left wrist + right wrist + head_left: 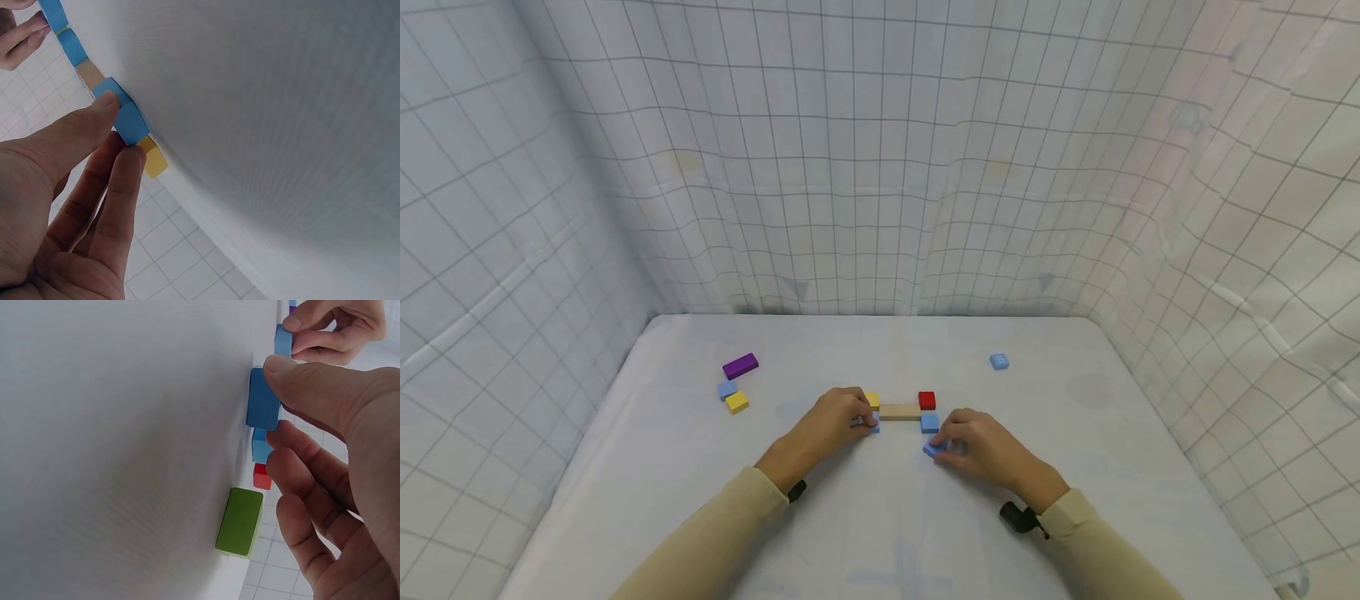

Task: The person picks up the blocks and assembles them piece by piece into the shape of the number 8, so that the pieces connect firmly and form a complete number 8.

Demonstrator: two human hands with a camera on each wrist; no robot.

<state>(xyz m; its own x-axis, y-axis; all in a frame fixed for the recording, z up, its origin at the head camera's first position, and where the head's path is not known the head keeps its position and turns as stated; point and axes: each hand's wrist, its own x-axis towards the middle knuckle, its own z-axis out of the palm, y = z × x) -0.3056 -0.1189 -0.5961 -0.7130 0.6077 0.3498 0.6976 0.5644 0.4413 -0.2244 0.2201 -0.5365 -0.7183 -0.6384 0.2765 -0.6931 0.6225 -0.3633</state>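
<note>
My left hand [837,423] pinches a blue block [130,120] between thumb and fingers at the left end of a plain wooden block [900,412]. A yellow block [872,400] sits just behind that blue one, partly covered by the hand. To the right, my right hand [987,448] pinches another blue block [262,400] at the tabletop. This block lies in front of a third blue block [930,423], which touches the wooden block's right end. A red block [927,400] stands behind it. Beside the right fingers is a green block [240,521], mostly hidden in the head view.
On the left of the white-covered table [647,467] lie a purple block [741,366], a small blue block [727,389] and a yellow block [737,402]. One light blue block [999,362] lies at the back right. Grid-patterned cloth [880,167] surrounds the back and sides.
</note>
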